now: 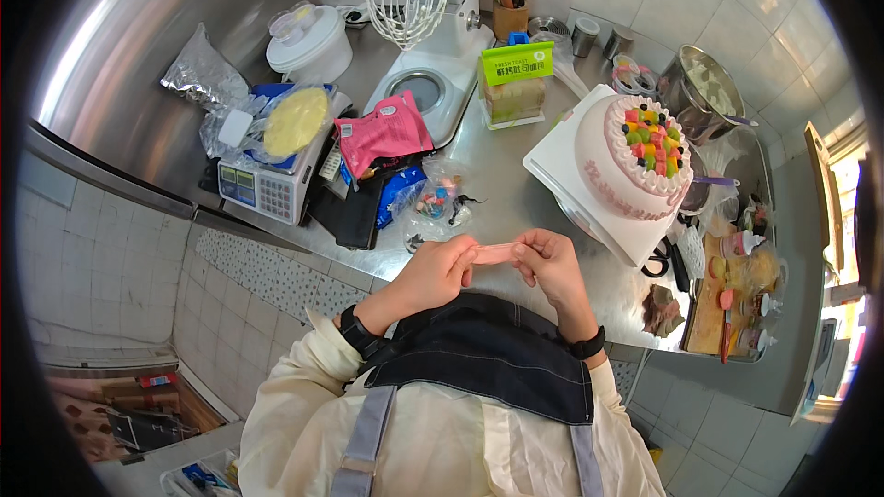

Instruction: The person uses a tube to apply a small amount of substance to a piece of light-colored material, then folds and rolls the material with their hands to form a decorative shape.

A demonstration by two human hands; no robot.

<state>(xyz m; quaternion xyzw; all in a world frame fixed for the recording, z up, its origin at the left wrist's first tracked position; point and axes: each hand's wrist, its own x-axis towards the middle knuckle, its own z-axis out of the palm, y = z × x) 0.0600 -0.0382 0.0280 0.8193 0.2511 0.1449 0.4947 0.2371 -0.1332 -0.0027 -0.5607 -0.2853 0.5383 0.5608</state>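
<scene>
My left hand point(429, 272) and my right hand point(554, 268) meet over the front edge of a steel worktop point(497, 210). Each pinches one end of a soft pale pink strip point(494, 255), stretched level between them; its material is not certain. Just beyond my left hand lie clear plastic bags point(429, 215) with small coloured pieces inside. To the right of my right hand stands a pale pink cake point(599, 152) with piped lettering on its side and a white cream border. Cut fruit and dark berries point(651, 140) top it. A square white board point(573, 183) carries the cake.
A digital scale point(266, 192), a pink pouch point(387, 132) and a stand mixer point(442, 34) with a creamy whisk point(407, 7) stand left and back. Bagged toast point(514, 93) is mid-back. Black scissors point(657, 259), a crumpled brown cloth point(663, 312) and a wooden board point(706, 317) lie right.
</scene>
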